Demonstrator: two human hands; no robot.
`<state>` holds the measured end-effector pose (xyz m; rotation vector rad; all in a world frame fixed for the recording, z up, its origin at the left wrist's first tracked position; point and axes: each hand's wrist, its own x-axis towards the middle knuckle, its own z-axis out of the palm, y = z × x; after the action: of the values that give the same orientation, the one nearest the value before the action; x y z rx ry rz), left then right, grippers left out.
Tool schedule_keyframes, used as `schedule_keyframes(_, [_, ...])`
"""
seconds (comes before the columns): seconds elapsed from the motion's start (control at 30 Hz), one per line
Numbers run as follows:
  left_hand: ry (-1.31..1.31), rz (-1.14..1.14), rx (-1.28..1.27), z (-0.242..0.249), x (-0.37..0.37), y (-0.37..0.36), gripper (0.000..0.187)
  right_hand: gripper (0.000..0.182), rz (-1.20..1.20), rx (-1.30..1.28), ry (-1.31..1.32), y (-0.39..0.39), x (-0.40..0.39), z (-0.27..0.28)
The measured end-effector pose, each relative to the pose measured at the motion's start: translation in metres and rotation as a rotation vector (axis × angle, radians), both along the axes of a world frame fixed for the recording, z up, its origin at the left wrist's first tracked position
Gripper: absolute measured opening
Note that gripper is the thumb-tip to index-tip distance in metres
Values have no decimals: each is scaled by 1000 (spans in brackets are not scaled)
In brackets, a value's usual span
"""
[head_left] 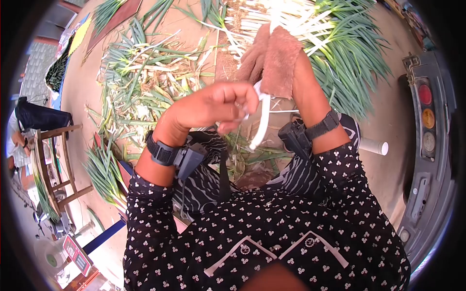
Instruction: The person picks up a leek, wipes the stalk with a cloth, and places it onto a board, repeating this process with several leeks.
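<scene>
My right hand [272,60] wears a brown fuzzy glove and is closed around a scallion. The scallion's white stalk [265,119] hangs below the glove and bends toward its lower end. My left hand [216,106], bare and slightly blurred, sits just left of the stalk with its fingers curled in. A small white bit shows at its fingertips, too blurred to name. Beyond the glove lies a large pile of scallions [344,63], white ends to the left and green leaves to the right.
Stripped leaves and peelings [141,72] cover the ground ahead on the left. A bundle of scallions [104,172] lies by my left side, near a wooden stool [53,169] and a red scale [76,254]. A vehicle's rear [432,145] stands at right. Another person's dark-trousered leg [43,116] appears at far left.
</scene>
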<state>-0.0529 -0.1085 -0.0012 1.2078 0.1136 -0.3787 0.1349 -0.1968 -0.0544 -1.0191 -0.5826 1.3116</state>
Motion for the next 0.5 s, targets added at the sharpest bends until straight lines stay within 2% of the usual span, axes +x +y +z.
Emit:
schedule_keyframes(0.1, [121, -100, 49, -19, -6, 6, 12, 38, -152, -8, 85, -14, -5, 29])
schedule_keyframes(0.17, [200, -133, 33, -30, -16, 14, 14, 34, -456, 381, 431, 10, 48, -69])
schedule_keyframes(0.23, [269, -207, 89, -43, -28, 25, 15, 30, -486, 404, 283, -4, 55, -37])
schedule_keyframes(0.33, [392, -178, 277, -69, -42, 43, 16, 27, -521, 461, 186, -14, 78, -38])
schedule_keyframes(0.4, [515, -436, 961, -90, -50, 57, 16, 26, -534, 506, 167, -13, 105, -56])
schedule_keyframes(0.43, [564, -612, 1134, -102, -60, 62, 23, 26, -537, 529, 156, -9, 115, -63])
schedule_keyframes(0.5, [544, -644, 1374, -157, -92, 96, 32, 23, -502, 508, 170, -7, 114, -62])
